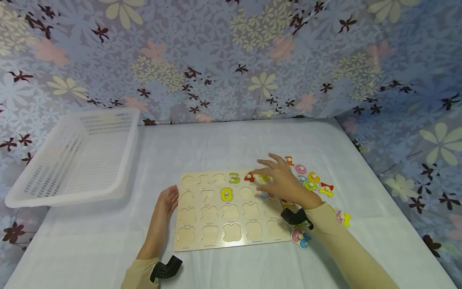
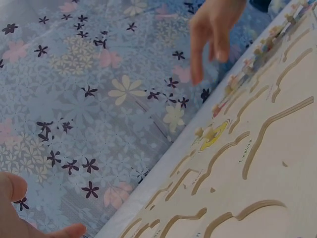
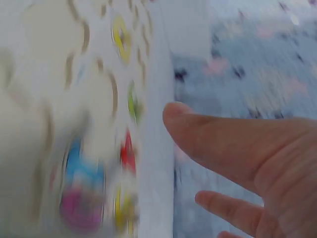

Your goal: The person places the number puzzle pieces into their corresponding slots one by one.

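Observation:
A pale wooden number puzzle board lies on the table, with rows of cut-out recesses. Seated in it are a yellow 8 piece, a green 3 piece and a red 4 piece. A yellow-green piece and a blue-and-pink piece sit farther right, partly covered by the hand in the head view. My right hand is over the board's upper right corner, fingers spread, holding nothing. Beside the board's left edge rests my left hand, its fingers loose.
Loose number pieces lie right of the board, among them an orange 1 piece, a pink piece, a red-and-yellow piece and a pink-and-blue piece. A white plastic basket stands at the left. Flowered cloth hangs behind.

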The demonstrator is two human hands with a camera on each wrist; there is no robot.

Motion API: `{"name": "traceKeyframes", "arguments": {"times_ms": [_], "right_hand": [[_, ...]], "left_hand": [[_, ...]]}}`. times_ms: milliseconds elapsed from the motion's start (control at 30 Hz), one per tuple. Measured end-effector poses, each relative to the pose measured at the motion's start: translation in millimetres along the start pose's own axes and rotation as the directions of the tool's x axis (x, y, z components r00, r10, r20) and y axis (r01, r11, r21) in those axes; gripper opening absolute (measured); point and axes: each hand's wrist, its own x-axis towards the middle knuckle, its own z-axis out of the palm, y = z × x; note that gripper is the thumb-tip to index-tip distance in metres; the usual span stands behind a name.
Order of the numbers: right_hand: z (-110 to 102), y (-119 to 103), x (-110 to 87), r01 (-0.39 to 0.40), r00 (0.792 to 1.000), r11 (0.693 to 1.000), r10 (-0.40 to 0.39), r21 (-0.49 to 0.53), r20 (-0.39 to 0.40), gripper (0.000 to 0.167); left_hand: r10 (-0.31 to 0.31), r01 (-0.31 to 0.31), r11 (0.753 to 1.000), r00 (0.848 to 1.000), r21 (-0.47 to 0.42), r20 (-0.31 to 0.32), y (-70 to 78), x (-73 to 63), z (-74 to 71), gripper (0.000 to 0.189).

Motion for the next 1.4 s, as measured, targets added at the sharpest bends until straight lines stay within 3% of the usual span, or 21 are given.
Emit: {"name": "traceKeyframes", "arguments": {"times_ms": [33,100,267,367,500,633,667,767,867,900,1100,1233,1400], "right_hand": [[-4.5,5.5,-6.9,-0.030,1.000,0.999,0.030,0.010,-0.008,0.046],[-13.2,19.5,-21.3,-0.098,0.995,0.994,0.099,0.041,-0.033,0.047],[-35.6,58.9,-52.0,-0.225,0.966,0.971,0.233,0.076,-0.112,0.044],[-45.5,79.5,-56.0,-0.300,0.946,0.954,0.301,0.022,-0.120,0.042],[-49.7,95.7,-47.4,-0.372,0.926,0.926,0.366,-0.056,-0.092,0.040],[-45.2,100.9,-41.7,-0.407,0.913,0.908,0.406,-0.097,-0.035,0.035],[-43.8,101.5,-40.8,-0.410,0.912,0.906,0.410,-0.100,-0.025,0.034],[-41.4,102.2,-39.0,-0.415,0.909,0.903,0.417,-0.107,-0.005,0.030],[-41.8,104.0,-38.1,-0.423,0.904,0.898,0.428,-0.117,0.012,0.032],[-42.3,105.1,-37.8,-0.426,0.902,0.896,0.432,-0.123,0.024,0.034],[-42.5,113.2,-35.6,-0.406,0.906,0.898,0.419,-0.168,0.052,0.036],[-41.3,116.0,-34.2,-0.392,0.913,0.894,0.407,-0.216,0.025,0.036],[-40.2,120.8,-33.4,-0.369,0.919,0.896,0.391,-0.246,0.047,0.037]], "left_hand": [[-0.043,0.043,0.999,0.999,-0.007,-0.018,1.4,6.1,0.2,0.051],[-0.073,0.073,0.997,0.997,0.009,-0.030,-0.6,14.9,-1.8,0.049],[-0.060,0.061,0.998,0.998,0.024,-0.027,-5.0,16.9,-4.1,0.049],[-0.064,0.065,0.998,0.998,0.017,-0.026,-4.1,16.6,-4.5,0.049],[-0.064,0.065,0.998,0.997,0.024,-0.037,-9.2,24.4,-6.9,0.049],[-0.065,0.065,0.998,0.997,0.021,-0.029,-27.4,52.1,-17.6,0.049],[-0.048,0.048,0.999,0.999,-0.004,-0.001,-37.2,68.3,-25.7,0.047],[-0.043,0.043,0.999,0.999,-0.028,0.009,-43.9,81.4,-31.4,0.046],[-0.037,0.036,0.999,0.999,-0.010,-0.011,-36.2,69.9,-24.6,0.047],[-0.046,0.047,0.999,0.998,0.019,-0.038,-27.2,54.6,-16.5,0.049],[-0.036,0.037,0.999,0.999,0.019,-0.028,-6.4,22.4,-4.5,0.051],[-0.035,0.035,0.999,0.999,0.003,-0.030,-3.9,18.4,-4.0,0.050],[0.015,-0.015,1.000,1.000,-0.002,-0.003,-8.1,12.9,-5.0,0.052]]}}
